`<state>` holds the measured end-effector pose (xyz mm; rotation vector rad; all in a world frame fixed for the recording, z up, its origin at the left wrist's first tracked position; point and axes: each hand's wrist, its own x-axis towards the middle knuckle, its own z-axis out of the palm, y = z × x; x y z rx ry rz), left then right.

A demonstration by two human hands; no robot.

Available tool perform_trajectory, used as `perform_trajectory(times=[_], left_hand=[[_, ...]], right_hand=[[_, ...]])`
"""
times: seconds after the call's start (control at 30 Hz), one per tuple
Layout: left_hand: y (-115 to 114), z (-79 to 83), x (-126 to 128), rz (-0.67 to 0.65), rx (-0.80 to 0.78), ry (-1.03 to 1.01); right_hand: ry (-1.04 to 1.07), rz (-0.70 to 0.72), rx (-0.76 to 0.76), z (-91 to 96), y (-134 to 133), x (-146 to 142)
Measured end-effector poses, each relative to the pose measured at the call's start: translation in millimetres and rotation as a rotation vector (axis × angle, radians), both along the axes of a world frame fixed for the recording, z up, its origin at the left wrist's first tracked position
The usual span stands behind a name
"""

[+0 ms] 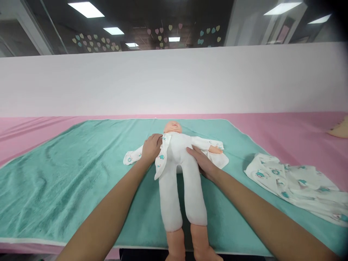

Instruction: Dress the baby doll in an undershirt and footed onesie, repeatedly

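A baby doll [178,174] with a white cloth body lies face up on a teal towel [81,174], head away from me and bare legs over the near edge. A printed white top [163,159] lies open under its torso, its sleeves spread to both sides. My left hand [151,148] is closed on the left front flap of that top, by the doll's shoulder. My right hand [202,163] lies flat with fingers stretched out against the doll's side, resting on the right flap.
A second printed white garment [296,185] lies crumpled on the towel's right part. The towel covers a pink table sheet [299,134]. A white partition [174,79] runs along the far side. A tan object [339,128] sits at the right edge.
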<state>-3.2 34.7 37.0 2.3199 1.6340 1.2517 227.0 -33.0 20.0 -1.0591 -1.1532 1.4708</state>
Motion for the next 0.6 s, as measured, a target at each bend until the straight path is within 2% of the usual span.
perform_trajectory(times=[0.1,0.3,0.43,0.6], left_hand=[[-3,2.0,9,-0.058,-0.047,0.013],[-17,16.8,24,-0.177,-0.124,-0.170],[-27,24.4,29,-0.089,-0.102,-0.202],[-27,31.8,27,0.003,-0.224,-0.114]], right_hand=[[0.030,0.011,-0.017,-0.5,0,0],[0.105,0.089,-0.046,4.9,-3,0],[0.108,0.098,-0.019,6.7,-4,-2],[0.073,0.085,-0.002,1.6,-2,-2]])
